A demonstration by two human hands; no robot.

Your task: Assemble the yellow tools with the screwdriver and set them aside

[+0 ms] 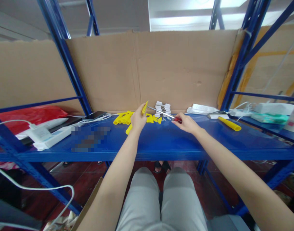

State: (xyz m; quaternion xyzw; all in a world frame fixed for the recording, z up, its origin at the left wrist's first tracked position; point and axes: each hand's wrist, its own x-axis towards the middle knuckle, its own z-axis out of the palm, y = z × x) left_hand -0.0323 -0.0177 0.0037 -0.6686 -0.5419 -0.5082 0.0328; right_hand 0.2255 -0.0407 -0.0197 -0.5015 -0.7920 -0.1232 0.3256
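Note:
My left hand (pixel 138 118) is closed on a small yellow piece (pixel 144 108), held upright above the blue shelf. My right hand (pixel 186 123) grips a screwdriver by its red handle (pixel 177 119). Its long metal shaft (pixel 158 111) slants up to the left, with the tip close to the yellow piece; whether they touch I cannot tell. Several yellow tubes (pixel 122 118) lie beside and behind my left hand. Between my hands are small yellow wedge-like pieces (pixel 151 118), a stack of white parts (pixel 162 108) and tiny silvery bits (pixel 166 119), perhaps screws.
A single yellow tube (pixel 230 124) lies at the right on the blue shelf (pixel 166 138). White packaging (pixel 201 109) rests near the cardboard back panel (pixel 180 70). Toward the left are a white power strip (pixel 52 138), cables and a red bag (pixel 33 115). Blue uprights flank the shelf.

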